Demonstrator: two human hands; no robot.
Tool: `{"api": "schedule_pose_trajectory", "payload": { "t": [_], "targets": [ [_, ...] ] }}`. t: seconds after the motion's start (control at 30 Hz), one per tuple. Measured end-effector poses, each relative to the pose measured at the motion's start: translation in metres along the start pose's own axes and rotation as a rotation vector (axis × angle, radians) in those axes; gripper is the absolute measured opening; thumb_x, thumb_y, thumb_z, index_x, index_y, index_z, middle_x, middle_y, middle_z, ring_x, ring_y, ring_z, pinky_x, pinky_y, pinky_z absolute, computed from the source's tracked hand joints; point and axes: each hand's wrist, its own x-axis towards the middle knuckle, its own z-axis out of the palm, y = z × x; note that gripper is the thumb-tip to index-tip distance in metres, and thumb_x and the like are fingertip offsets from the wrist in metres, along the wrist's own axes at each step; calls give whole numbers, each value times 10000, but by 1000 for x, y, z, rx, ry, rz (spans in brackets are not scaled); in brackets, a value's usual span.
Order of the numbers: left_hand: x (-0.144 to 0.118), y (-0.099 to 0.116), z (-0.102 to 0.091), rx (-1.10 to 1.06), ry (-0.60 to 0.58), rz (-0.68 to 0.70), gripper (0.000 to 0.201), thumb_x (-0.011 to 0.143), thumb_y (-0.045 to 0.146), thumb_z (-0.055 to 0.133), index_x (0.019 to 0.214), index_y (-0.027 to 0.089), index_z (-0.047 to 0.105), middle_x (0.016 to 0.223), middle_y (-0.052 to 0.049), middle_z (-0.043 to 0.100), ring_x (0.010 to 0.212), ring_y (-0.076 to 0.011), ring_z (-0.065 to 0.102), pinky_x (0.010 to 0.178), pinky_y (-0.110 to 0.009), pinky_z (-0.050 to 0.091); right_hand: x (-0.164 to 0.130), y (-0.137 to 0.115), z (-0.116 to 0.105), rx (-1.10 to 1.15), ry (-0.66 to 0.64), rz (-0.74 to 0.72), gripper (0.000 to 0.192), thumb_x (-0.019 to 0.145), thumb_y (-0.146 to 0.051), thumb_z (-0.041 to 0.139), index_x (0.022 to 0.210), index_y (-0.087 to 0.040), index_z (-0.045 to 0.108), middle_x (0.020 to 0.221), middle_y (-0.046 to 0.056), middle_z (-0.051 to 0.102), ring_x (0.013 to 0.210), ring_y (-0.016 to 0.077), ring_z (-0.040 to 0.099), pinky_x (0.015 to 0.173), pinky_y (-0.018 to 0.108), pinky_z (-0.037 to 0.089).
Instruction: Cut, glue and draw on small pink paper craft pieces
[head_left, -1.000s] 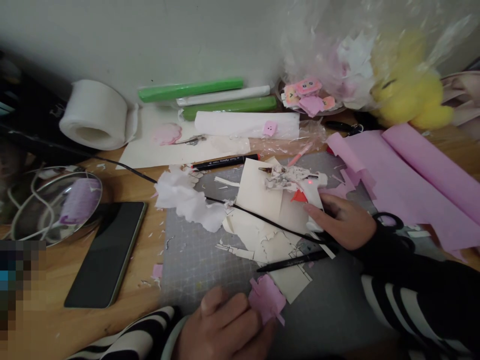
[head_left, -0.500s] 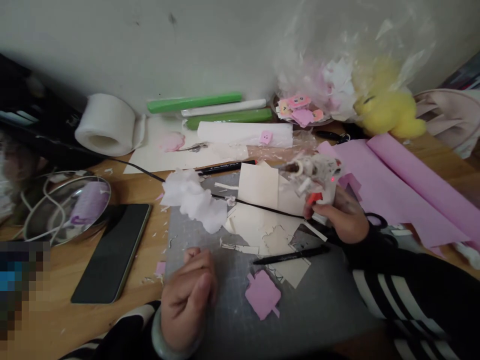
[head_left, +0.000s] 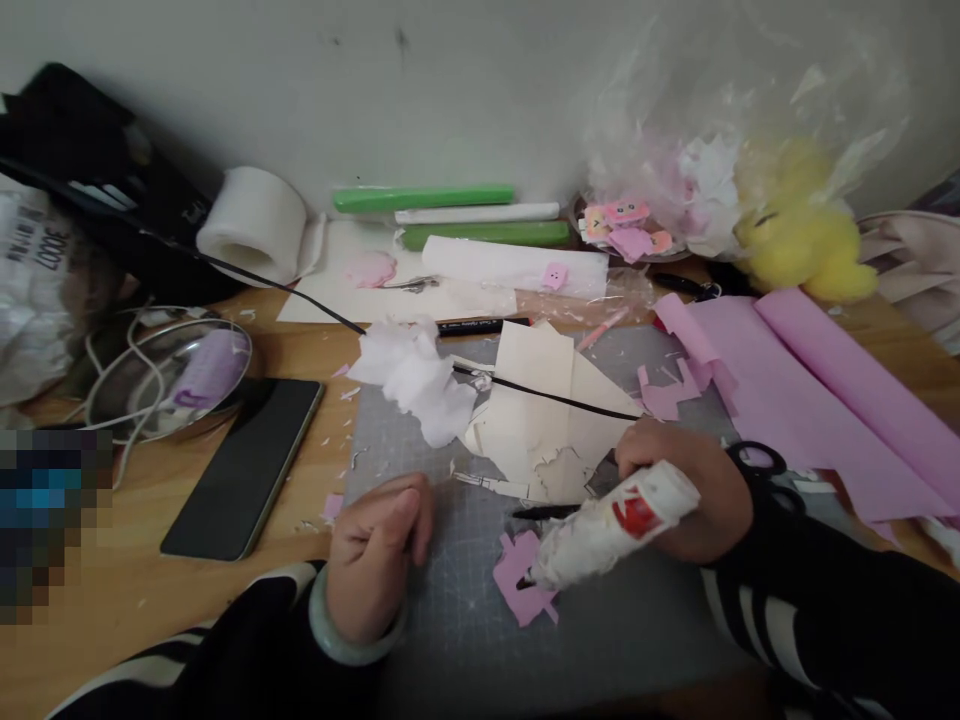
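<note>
Over the grey cutting mat (head_left: 465, 640), the right hand (head_left: 694, 480) is holding a white glue gun (head_left: 600, 535); the left hand (head_left: 375, 555) is resting curled, seemingly empty. Under the glue gun, a pink felt-like cutout (head_left: 526, 606) is lying, probably soft and light, best pinched at its edges.

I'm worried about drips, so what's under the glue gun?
Under the glue gun: a pink cutout on the gray mat and, further back, a black pen. Its body hides part of both.

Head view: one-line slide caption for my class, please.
The right hand holds a glue gun, tip at a pink cutout on a grey mat; the left hand curls nearby.
</note>
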Motion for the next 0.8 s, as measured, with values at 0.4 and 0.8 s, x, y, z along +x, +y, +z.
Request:
{"api": "schedule_pose_trajectory", "payload": {
  "t": [0.4,0.8],
  "targets": [
    [-5,-10,-3,-141,-51,-62,490,918,282,356,443,170,399,466,31,374,468,-107,376,483,-273,281,-1,-5,2,-215,-96,-269,64,814,-156,453,831,-217,444,657,18,574,617,166,507,579,288,408],
    [-3,-9,-4,-139,-71,-80,507,919,309,364,433,173,411,455,31,381,457,-105,386,486,-280,287,-3,-4,4,-204,-45,-274,89,832,-141,445,849,-224,470,689,23,589,630,172,532,592,311,446]
  ]
}}
